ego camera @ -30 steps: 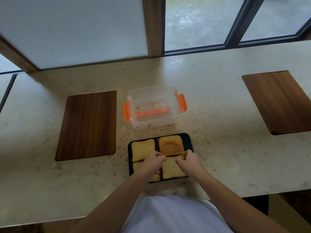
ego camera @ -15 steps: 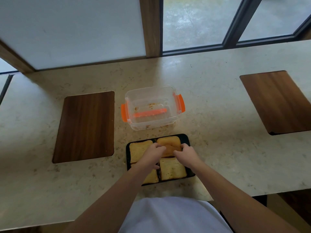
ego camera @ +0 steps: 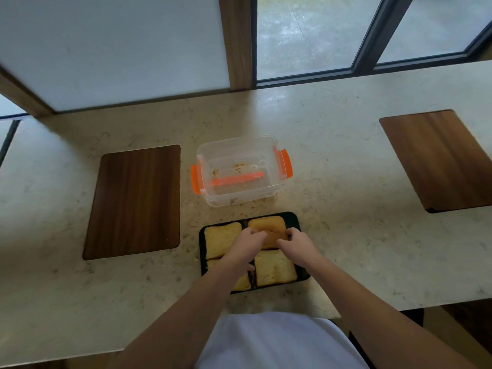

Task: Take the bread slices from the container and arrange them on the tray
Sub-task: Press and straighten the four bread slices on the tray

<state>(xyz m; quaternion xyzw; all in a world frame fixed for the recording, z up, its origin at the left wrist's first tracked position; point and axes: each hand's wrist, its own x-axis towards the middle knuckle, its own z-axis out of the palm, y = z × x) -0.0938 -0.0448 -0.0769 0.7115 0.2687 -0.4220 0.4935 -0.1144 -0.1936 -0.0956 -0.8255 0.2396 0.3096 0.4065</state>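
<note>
A black tray (ego camera: 295, 219) lies near the counter's front edge with several bread slices on it. The far left slice (ego camera: 219, 239) and near right slice (ego camera: 275, 268) lie flat. The near left slice (ego camera: 242, 283) is mostly hidden under my left arm. My left hand (ego camera: 246, 245) and my right hand (ego camera: 295, 241) both pinch the near edge of the darker far right slice (ego camera: 267, 225). Behind the tray stands the clear container (ego camera: 239, 171) with orange clips, holding only crumbs and an orange bar.
A dark wooden inset (ego camera: 135, 202) sits in the pale stone counter (ego camera: 332, 187) to the left, another wooden inset (ego camera: 442, 161) to the far right. Crumbs lie scattered between container and tray. Windows run along the counter's back edge.
Both hands moved from the middle of the tray toward its far right corner and took hold of the darker slice there. The near right slice is now uncovered.
</note>
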